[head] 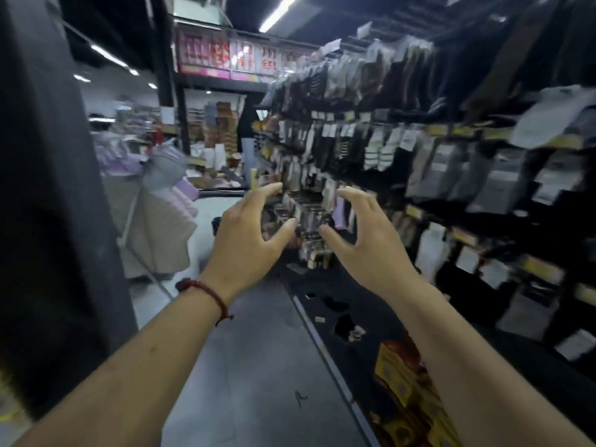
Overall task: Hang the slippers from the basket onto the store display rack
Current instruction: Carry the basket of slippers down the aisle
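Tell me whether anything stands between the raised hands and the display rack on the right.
Nothing visible does: the left hand and right hand hang empty in open air before the display rack. No slippers or basket show.

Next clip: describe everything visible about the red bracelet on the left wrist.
The red bracelet is a thin dark-red cord. It looks braided, though blur hides the detail. It circles the wrist just below the left hand, slanting across the forearm. There is a thicker knot or bead at its outer end, and a short loose tail hangs off its inner end. It touches only skin. The hand above it is raised in mid-air and holds nothing.
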